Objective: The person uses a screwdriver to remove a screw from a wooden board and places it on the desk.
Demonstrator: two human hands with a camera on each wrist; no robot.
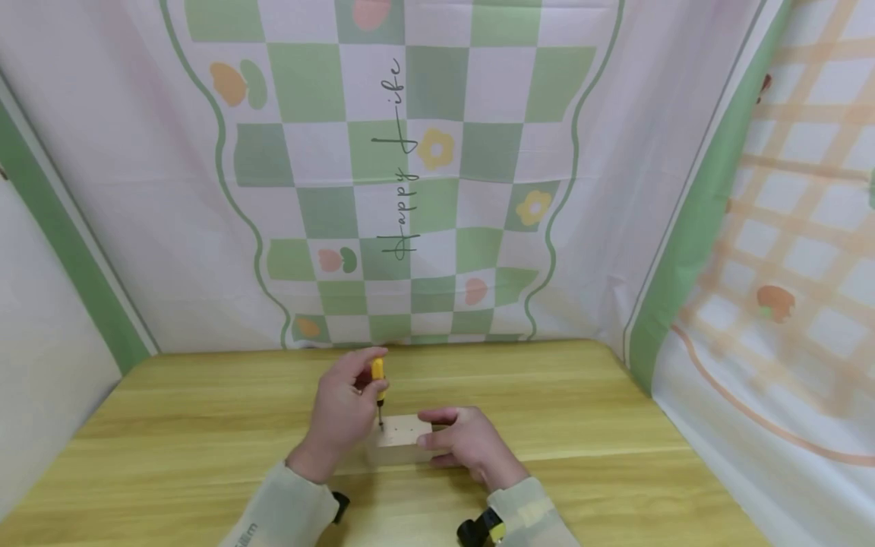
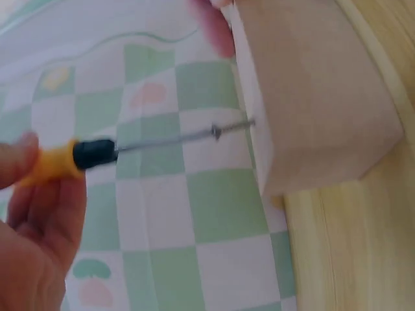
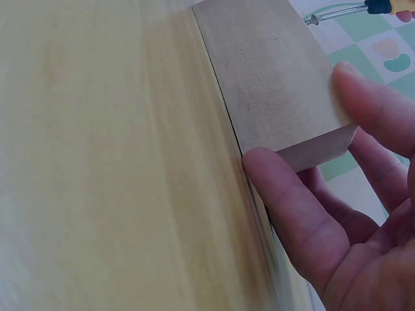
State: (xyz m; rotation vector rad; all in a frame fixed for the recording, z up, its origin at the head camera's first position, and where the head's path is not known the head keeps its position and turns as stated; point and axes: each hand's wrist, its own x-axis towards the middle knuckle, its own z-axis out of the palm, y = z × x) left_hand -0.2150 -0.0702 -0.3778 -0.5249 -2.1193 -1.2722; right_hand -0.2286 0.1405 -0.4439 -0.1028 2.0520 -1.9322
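Note:
My left hand (image 1: 345,403) grips a screwdriver (image 1: 378,372) by its yellow handle, with the black collar and thin metal shaft pointing down. In the left wrist view the tip of the screwdriver (image 2: 162,140) meets the head of a screw (image 2: 232,127). The screw's point stands at the top face of a pale wooden block (image 2: 324,97), near its left end, with much of its length showing. Small dark holes dot that top face in the head view. My right hand (image 1: 472,441) holds the right end of the block (image 3: 272,78) between thumb and fingers. The block lies on the table.
The wood-grain table (image 1: 205,425) runs back to a hanging cloth (image 1: 437,190) with green and white checks. Another cloth (image 1: 807,319) with orange checks hangs at the right. Both wrists carry small dark devices by the sleeves.

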